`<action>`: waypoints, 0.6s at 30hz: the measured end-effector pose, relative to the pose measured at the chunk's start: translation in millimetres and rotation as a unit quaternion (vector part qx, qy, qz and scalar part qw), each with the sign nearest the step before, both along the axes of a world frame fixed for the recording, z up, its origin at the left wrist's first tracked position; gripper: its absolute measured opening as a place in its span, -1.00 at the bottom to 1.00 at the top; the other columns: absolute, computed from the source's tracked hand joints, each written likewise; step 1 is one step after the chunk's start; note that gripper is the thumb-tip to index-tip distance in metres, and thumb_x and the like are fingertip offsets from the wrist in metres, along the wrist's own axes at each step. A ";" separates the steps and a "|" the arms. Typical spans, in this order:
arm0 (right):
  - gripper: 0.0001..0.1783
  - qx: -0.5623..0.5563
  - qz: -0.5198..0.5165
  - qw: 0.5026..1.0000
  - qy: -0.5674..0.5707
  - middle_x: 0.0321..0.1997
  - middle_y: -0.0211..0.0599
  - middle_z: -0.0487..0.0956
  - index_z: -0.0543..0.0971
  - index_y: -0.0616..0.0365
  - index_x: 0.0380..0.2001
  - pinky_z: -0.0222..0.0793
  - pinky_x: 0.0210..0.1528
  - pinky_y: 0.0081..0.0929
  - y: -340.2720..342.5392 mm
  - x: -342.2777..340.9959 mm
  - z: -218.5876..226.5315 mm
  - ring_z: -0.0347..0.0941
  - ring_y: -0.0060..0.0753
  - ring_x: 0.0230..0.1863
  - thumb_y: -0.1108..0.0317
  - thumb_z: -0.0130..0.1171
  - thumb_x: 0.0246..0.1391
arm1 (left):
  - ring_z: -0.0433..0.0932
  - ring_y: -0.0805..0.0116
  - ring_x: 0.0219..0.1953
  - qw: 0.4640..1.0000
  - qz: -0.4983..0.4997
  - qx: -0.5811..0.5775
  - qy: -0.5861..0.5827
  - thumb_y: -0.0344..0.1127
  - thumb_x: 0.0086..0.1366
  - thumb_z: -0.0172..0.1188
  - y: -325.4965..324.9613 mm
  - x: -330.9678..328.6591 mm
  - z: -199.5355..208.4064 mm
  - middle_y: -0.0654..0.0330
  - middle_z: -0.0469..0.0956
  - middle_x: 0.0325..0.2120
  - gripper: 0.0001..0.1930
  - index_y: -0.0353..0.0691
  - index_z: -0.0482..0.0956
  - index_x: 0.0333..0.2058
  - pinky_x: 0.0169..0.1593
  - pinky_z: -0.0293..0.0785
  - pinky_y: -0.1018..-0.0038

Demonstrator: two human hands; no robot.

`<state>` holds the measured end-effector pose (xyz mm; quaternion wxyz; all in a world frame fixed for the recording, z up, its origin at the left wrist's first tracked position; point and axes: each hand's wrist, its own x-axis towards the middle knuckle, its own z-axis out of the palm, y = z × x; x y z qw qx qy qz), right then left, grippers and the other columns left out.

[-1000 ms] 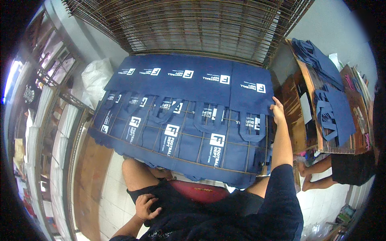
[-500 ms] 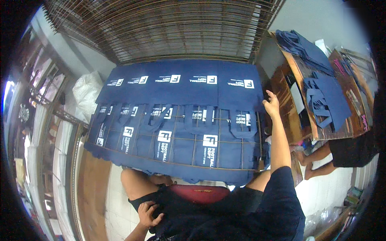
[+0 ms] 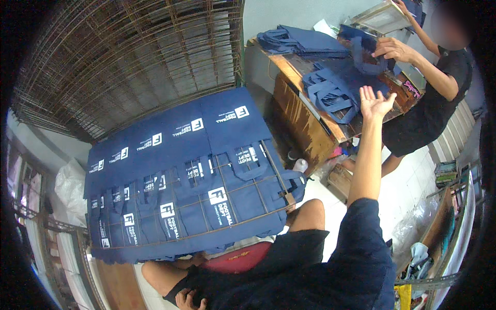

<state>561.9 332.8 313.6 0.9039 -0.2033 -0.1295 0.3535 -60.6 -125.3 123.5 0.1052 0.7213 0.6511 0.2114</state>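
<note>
My right hand (image 3: 376,105) is stretched out to the right, palm up and fingers spread, with nothing in it. It hovers at the near side of a wooden worktable (image 3: 300,77), close to a pile of navy cloth bags with handles (image 3: 330,93). Across my lap, my left hand (image 3: 190,299) rests on my black shorts, partly cut off by the lower edge; its visible fingers lie loosely apart. Before my knees, navy tote bags with white print (image 3: 173,134) lie in rows on a wire drying rack (image 3: 243,219).
A co-worker at the worktable has one hand (image 3: 395,50) at a navy bag and the other on a framed screen (image 3: 387,18). More wire racks (image 3: 150,57) stand raised behind. A white sack (image 3: 71,181) sits left; a small wooden stool (image 3: 330,183) stands below the table.
My view has swung right, bringing the co-worker and worktable further in. My right hand has left the rack's right edge, reached toward the table and turned palm up. The left stays on my lap.
</note>
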 end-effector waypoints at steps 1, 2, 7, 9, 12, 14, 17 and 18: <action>0.15 0.004 0.016 0.999 0.029 0.38 0.14 -0.16 -0.35 0.01 0.33 -0.03 0.28 0.10 1.5 3.3 -2.7 -0.07 0.18 0.34 -0.47 -0.15 -0.06 | 0.37 -0.12 -0.11 1.000 0.002 0.003 0.000 -0.23 0.02 0.28 -2.4 0.1 -0.8 -0.10 0.39 -0.15 -0.58 -0.25 0.48 -0.14 -0.03 0.32 0.14; 0.18 0.007 0.031 0.998 0.058 0.40 0.10 -0.22 -0.40 -0.04 0.33 -0.09 0.30 0.14 0.8 4.7 -5.9 -0.13 0.18 0.36 -0.53 -0.20 -0.11 | 0.38 -0.11 -0.12 1.000 0.002 0.005 0.000 -0.23 0.02 0.27 -4.5 -0.8 -1.0 -0.10 0.39 -0.15 -0.58 -0.25 0.48 -0.13 -0.04 0.32 0.14; 0.09 0.001 0.092 0.995 -0.038 0.31 0.08 0.10 0.02 0.11 0.29 -0.03 0.28 0.14 -28.4 -1.8 -14.6 0.02 0.11 0.31 -0.54 -0.27 -0.08 | 0.37 -0.12 -0.11 1.000 0.017 -0.001 0.007 -0.17 0.03 0.27 -13.0 -1.0 -5.7 -0.10 0.39 -0.13 -0.56 -0.22 0.48 -0.12 0.00 0.30 0.12; -0.33 -0.025 0.111 0.988 -0.108 0.09 0.00 0.37 0.31 0.28 0.06 0.17 0.21 -0.06 -16.3 25.4 -34.2 0.28 0.02 0.12 -0.06 -0.07 0.04 | 0.36 -0.07 -0.15 1.000 0.017 0.019 -0.007 -0.10 -0.01 0.26 -9.8 -1.4 -16.0 -0.05 0.39 -0.17 -0.57 -0.21 0.49 -0.19 -0.05 0.27 0.15; -0.65 -0.155 0.093 0.975 -0.129 -0.18 -0.10 0.50 0.47 0.29 -0.22 0.30 -0.03 -0.20 -6.7 14.9 -55.4 0.40 -0.10 -0.14 0.35 -0.01 -0.11 | 0.42 0.08 -0.24 0.998 0.040 0.035 -0.024 0.03 -0.07 0.26 -12.2 -7.0 -21.9 0.10 0.45 -0.31 -0.58 -0.16 0.54 -0.34 -0.16 0.28 0.24; -0.68 -0.210 0.045 0.953 -0.213 -0.27 -0.16 0.48 0.48 0.31 -0.23 0.28 -0.18 -0.32 -10.6 0.6 -54.4 0.37 -0.24 -0.25 0.37 0.03 -0.09 | 0.42 0.12 -0.25 0.999 0.032 0.022 -0.013 0.02 -0.08 0.28 -14.0 -4.9 -8.9 0.13 0.45 -0.31 -0.59 -0.15 0.54 -0.34 -0.18 0.29 0.27; -0.73 -0.230 -0.030 0.903 -0.362 -0.40 -0.24 0.44 0.48 0.33 -0.26 0.25 -0.40 -0.49 -24.1 -31.6 -23.1 0.31 -0.45 -0.41 0.41 0.09 -0.07 | 0.43 0.17 -0.25 0.999 0.024 0.028 -0.019 0.03 -0.08 0.31 -13.2 -4.6 -1.8 0.17 0.46 -0.30 -0.59 -0.12 0.55 -0.34 -0.19 0.30 0.30; -0.74 -0.219 -0.039 0.890 -0.398 -0.45 -0.26 0.43 0.48 0.34 -0.27 0.24 -0.47 -0.55 -30.5 -39.8 -4.7 0.29 -0.52 -0.46 0.43 0.11 -0.06 | 0.44 0.19 -0.25 0.999 0.024 0.026 -0.018 0.03 -0.08 0.32 -11.9 -3.9 0.0 0.19 0.47 -0.30 -0.60 -0.11 0.56 -0.33 -0.20 0.30 0.31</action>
